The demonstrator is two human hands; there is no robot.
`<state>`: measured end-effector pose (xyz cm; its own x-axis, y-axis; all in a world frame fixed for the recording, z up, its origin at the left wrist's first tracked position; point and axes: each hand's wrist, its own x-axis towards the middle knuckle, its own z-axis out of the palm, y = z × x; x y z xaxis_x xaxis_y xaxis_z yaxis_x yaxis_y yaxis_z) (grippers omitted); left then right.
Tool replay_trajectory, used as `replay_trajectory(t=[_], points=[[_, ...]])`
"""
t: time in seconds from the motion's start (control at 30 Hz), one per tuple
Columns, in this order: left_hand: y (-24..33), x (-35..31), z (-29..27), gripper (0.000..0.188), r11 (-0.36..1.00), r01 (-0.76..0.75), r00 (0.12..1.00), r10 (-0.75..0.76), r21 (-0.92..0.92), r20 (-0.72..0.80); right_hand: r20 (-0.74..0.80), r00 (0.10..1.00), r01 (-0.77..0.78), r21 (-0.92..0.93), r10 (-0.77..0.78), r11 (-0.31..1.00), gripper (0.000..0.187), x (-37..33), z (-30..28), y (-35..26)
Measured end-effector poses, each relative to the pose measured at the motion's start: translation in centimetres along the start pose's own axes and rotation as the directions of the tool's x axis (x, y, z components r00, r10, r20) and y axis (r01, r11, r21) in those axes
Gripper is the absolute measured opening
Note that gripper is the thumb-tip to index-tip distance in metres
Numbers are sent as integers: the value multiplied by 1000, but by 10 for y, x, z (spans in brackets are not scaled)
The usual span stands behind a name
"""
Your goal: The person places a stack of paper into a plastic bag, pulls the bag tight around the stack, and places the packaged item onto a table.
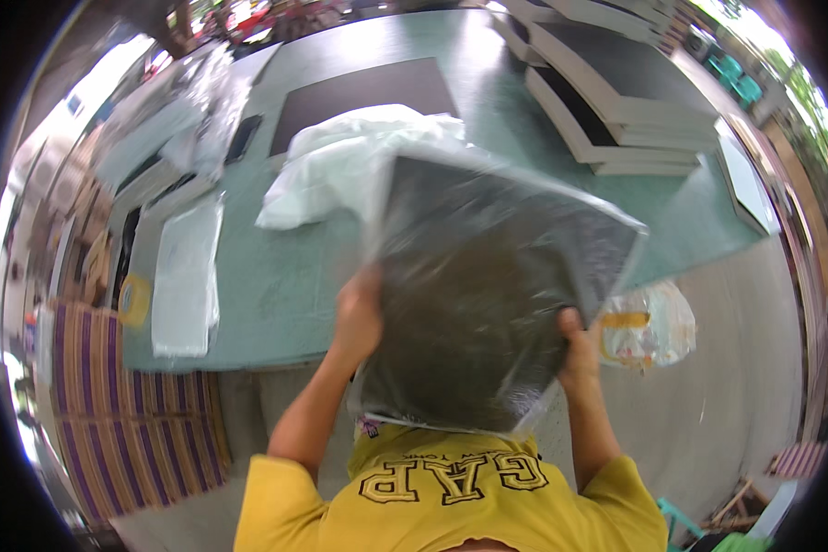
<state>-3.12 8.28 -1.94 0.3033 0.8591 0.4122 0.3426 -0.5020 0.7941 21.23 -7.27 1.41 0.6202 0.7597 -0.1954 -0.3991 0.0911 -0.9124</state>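
Note:
Between my two hands I hold a dark flat rectangular panel in a clear plastic bag (478, 294), tilted in front of my body over the table's near edge. My left hand (359, 308) grips its left side, its fingers blurred and partly hidden behind the panel. On the right side, my right hand (576, 345) has its thumb on the front face, the other fingers out of sight behind. Just beyond the panel, a crumpled white cloth or sheet (340, 152) lies on the green table (276, 304), partly over a dark flat panel (368, 92).
Stacked dark-topped, pale-edged panels (626, 101) stand at the far right. A pile of clear plastic (170, 120), a stack of clear bags (186, 276) and a yellow tape roll (135, 301) are on the left. Striped cardboard (138, 414) stands below; a plastic bag (653, 327) lies right.

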Motion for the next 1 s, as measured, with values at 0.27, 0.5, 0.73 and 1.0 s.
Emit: replay_trajectory(t=[0.27,0.5,0.73,1.0], points=[[128,171,132,91,966,137,615,-256,219,746,-117,972,-119,501,204,857,56,1,-46,-31],[211,164,197,37,603,-797,356,442,21,823,-248,924,-76,625,290,777,55,-3,-76,-7],[182,85,58,38,837,-427,111,423,-341,900,-178,954,-129,481,241,867,53,30,-79,-6],[21,-87,-30,42,630,748,98,-417,210,903,488,553,-186,-718,676,671,42,4,-111,-79]])
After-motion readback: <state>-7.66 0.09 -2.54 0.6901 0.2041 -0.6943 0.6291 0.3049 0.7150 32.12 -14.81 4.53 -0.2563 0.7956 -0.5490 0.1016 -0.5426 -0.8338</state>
